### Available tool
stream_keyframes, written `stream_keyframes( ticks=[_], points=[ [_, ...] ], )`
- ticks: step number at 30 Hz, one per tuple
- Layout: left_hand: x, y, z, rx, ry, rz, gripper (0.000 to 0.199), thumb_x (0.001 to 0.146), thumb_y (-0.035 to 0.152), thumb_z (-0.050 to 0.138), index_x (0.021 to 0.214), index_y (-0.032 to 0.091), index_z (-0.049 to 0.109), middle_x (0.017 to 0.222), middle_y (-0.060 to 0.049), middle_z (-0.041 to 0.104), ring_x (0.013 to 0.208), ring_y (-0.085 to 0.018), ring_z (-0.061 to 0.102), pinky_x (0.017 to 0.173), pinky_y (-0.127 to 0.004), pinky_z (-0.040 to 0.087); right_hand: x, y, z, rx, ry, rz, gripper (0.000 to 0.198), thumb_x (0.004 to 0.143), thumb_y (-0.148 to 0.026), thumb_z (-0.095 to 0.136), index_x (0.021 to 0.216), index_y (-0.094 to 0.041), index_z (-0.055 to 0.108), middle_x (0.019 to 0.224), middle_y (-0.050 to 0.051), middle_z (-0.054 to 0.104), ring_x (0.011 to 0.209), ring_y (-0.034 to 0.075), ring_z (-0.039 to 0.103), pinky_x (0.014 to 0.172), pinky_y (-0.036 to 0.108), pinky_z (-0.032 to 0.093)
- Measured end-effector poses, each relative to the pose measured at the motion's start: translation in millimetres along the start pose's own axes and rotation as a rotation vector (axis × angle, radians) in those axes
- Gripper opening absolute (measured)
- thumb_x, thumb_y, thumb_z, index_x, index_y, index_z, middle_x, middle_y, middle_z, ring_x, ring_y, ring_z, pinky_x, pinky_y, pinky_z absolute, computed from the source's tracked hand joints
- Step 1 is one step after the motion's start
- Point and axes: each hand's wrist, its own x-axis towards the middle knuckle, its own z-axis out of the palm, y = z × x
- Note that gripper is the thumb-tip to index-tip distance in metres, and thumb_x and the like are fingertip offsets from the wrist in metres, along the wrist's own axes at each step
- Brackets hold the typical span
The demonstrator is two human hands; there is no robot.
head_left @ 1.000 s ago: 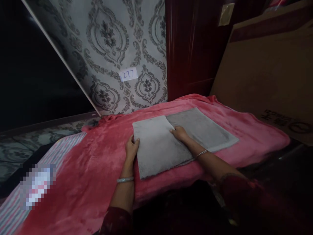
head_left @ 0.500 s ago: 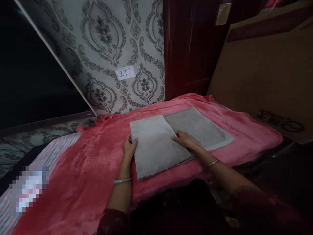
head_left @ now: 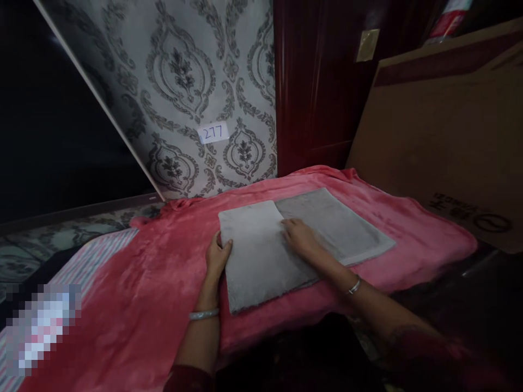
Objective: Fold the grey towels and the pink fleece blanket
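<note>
A grey towel (head_left: 261, 256) lies spread over a pink blanket, its left part folded over so that a second layer (head_left: 330, 218) shows to the right. At the towel's left edge is my left hand (head_left: 218, 255), thumb on top and fingers at or under the edge, gripping it. My right hand (head_left: 301, 238) rests on the upper surface near the fold's right edge, fingers stretched out and palm down. The underside of that hand is hidden.
The pink blanket (head_left: 163, 294) covers the surface, with striped cloth (head_left: 93, 256) at left. A large cardboard box (head_left: 441, 141) stands at right. Behind are patterned wallpaper (head_left: 180, 71) with a paper label (head_left: 213, 132), a dark red panel (head_left: 312, 87) and a dark screen (head_left: 61, 125).
My right hand has let go of the folded edge and moved slightly left, onto the towel's top. The left hand keeps its place at the left edge. The view has tilted up a little.
</note>
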Motion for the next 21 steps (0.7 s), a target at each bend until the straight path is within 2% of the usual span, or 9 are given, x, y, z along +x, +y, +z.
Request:
stream_keyframes(
  ticks=[2,3,5,7,11,15,21],
  points=[
    [0,0,-1,0.015,-0.01,-0.007,0.063,0.071,0.038,0.075,0.129,0.017,0.064,0.074,-0.001,0.065,0.07,-0.022,0.063,0.065,-0.03,0.047,20,-19,3,0.006,0.003,-0.139,0.054,0.099,-0.032,0.049,0.15,-0.013,0.046,0.153,0.018,0.046,0.141,0.027,0.041,0.115,0.037,0.03],
    [0,1,-1,0.003,-0.016,-0.009,0.062,0.071,0.038,0.075,0.129,0.017,0.064,0.076,-0.002,0.067,0.071,-0.022,0.064,0.066,-0.031,0.048,32,-27,6,0.001,-0.018,-0.166,0.06,0.099,-0.036,0.048,0.154,-0.014,0.04,0.159,0.017,0.038,0.147,0.028,0.033,0.118,0.04,0.027],
    [-1,0,-1,-0.044,-0.036,-0.012,0.061,0.072,0.036,0.075,0.129,0.018,0.063,0.081,-0.004,0.07,0.074,-0.022,0.065,0.068,-0.031,0.049,54,-38,11,-0.028,-0.068,-0.143,0.066,0.101,-0.044,0.046,0.159,-0.018,0.031,0.165,0.015,0.026,0.152,0.031,0.02,0.12,0.049,0.022],
    [-2,-2,-1,-0.085,-0.04,-0.017,0.06,0.073,0.034,0.075,0.13,0.019,0.063,0.087,-0.005,0.072,0.075,-0.022,0.066,0.069,-0.031,0.05,71,-39,19,-0.06,-0.105,-0.09,0.065,0.102,-0.047,0.042,0.161,-0.023,0.029,0.167,0.013,0.02,0.154,0.033,0.015,0.12,0.054,0.019],
    [-2,-8,0,-0.059,-0.051,-0.004,0.061,0.075,0.031,0.073,0.133,0.019,0.061,0.082,-0.003,0.072,0.066,-0.02,0.063,0.066,-0.031,0.049,81,-27,38,-0.092,-0.151,-0.04,0.063,0.104,-0.05,0.038,0.159,-0.022,0.033,0.166,0.014,0.021,0.153,0.033,0.017,0.12,0.055,0.019],
    [-4,-9,1,-0.06,-0.045,0.019,0.06,0.074,0.029,0.073,0.132,0.019,0.062,0.085,-0.004,0.072,0.073,-0.022,0.066,0.071,-0.032,0.05,79,-18,52,-0.107,-0.152,-0.031,0.062,0.104,-0.052,0.037,0.159,-0.023,0.033,0.167,0.013,0.022,0.153,0.031,0.02,0.12,0.053,0.018],
    [-1,-1,-2,0.019,-0.002,-0.088,0.06,0.079,0.038,0.071,0.132,0.012,0.063,0.072,-0.003,0.068,0.071,-0.024,0.066,0.066,-0.032,0.049,80,-16,58,-0.135,-0.136,-0.042,0.062,0.104,-0.052,0.036,0.159,-0.023,0.035,0.166,0.013,0.023,0.152,0.034,0.021,0.119,0.055,0.019]
  ],
)
